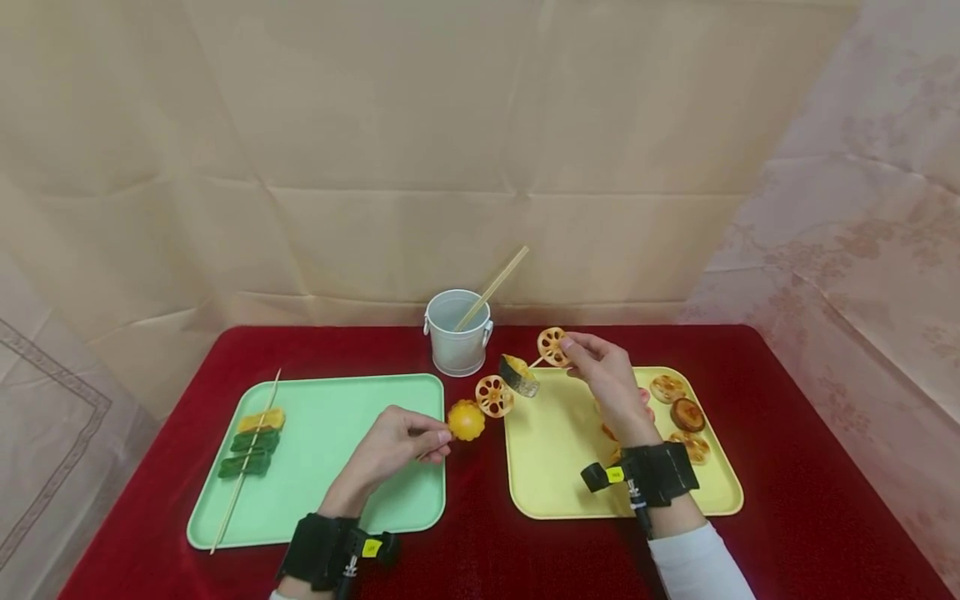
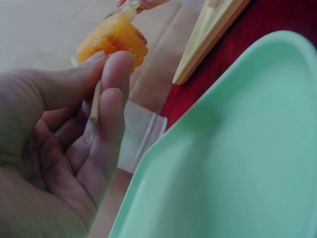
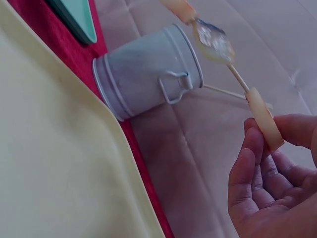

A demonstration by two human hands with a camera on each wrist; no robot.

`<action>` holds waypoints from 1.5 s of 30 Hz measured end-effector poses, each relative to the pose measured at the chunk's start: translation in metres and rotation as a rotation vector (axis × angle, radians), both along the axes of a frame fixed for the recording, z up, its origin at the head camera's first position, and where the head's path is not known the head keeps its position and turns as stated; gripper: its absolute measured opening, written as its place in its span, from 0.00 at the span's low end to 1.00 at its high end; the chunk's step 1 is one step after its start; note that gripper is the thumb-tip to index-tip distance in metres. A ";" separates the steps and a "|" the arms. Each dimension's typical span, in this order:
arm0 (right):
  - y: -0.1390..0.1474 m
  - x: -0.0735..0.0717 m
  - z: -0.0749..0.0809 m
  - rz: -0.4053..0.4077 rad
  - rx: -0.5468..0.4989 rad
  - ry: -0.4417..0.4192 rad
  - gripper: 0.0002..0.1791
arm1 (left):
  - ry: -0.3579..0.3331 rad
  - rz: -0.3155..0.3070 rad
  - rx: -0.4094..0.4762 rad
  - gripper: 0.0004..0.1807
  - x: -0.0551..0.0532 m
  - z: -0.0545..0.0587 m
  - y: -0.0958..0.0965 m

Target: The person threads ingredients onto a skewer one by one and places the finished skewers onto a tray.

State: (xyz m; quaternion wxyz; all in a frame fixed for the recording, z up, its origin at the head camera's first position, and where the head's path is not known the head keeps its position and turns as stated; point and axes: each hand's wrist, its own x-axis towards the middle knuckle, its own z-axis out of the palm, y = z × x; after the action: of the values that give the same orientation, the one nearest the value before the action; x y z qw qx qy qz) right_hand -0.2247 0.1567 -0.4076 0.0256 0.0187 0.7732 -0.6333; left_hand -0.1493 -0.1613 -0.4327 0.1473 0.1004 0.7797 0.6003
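Observation:
My left hand (image 1: 397,446) pinches the bare end of a bamboo skewer (image 2: 95,105) between thumb and fingers. Threaded along it, from that hand outward, are a yellow corn piece (image 1: 467,420), a lotus root slice (image 1: 494,396) and a yellow wedge with dark rind (image 1: 517,375). At the skewer's far end, my right hand (image 1: 607,375) pinches a second lotus root slice (image 1: 552,346) by its edge. In the right wrist view, a short stretch of bare stick shows between this slice (image 3: 265,119) and the wedge. The skewer is held above the table, between two trays.
On the green tray (image 1: 337,400) at left lies another skewer (image 1: 247,454) with green and yellow pieces. The yellow tray (image 1: 555,467) at right bears several food slices (image 1: 687,414), partly behind my right forearm. A white metal bucket (image 1: 457,346) with sticks (image 1: 495,283) stands behind.

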 end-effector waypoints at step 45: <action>-0.022 0.005 -0.009 0.048 -0.045 0.050 0.20 | 0.229 0.113 -0.261 0.04 0.003 -0.008 0.013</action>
State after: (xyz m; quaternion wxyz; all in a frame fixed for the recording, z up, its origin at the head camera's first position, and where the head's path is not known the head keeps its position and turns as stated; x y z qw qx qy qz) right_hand -0.2200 0.1344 -0.4161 0.0220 -0.0165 0.7594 -0.6501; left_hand -0.1466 -0.1482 -0.4403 0.0355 0.1041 0.8671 0.4859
